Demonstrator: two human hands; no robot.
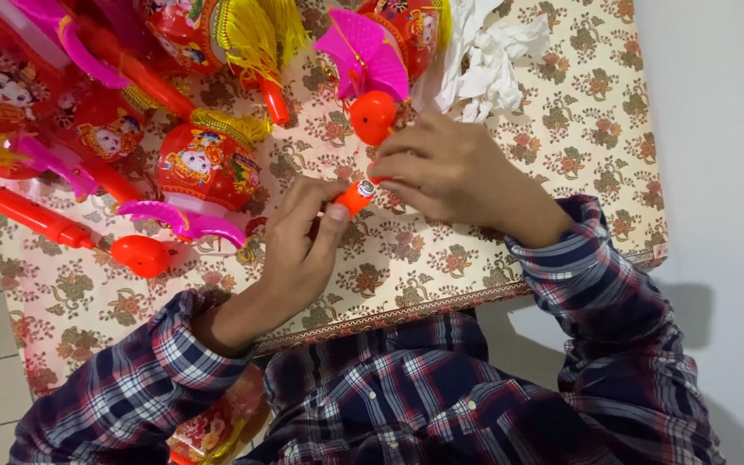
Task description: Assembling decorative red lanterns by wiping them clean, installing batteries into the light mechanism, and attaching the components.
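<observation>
Left grip [303,237]: thumb and fingers clamped on the lower end of a short orange handle [356,196]; thumb lies along its side, the tip reaching up near the handle's small pale end cap. Right grip [441,168]: fingers curled together over the upper end of the same handle, knuckles up; the fingertips are hidden under the hand, so how much of the handle they enclose cannot be told. The handle sits between the two grips, tilted, just above the desk [579,103], which carries a cream cloth with a floral print.

Just above the right grip: an orange ball-shaped piece [373,116], touching or nearly touching the knuckles; above that a magenta fan-shaped top [363,53] in front of a red lantern body with yellow fringe. Up and to the right of the right grip: crumpled white paper [492,56] lying on the desk.

Left of the left grip: a round red lantern [207,165] with a cartoon print, a magenta curved base [184,220] under it; further left and lower, a second orange ball-shaped piece [139,256] at the end of a red-orange stick [19,211]. Upper left corner, well away from both grips: a heap of more red lanterns [88,77] with yellow tassels and magenta parts.

Both forearms are in plaid sleeves [579,267], dark blue, red and white; a further red printed item [213,426] shows below the desk edge near the left sleeve.
</observation>
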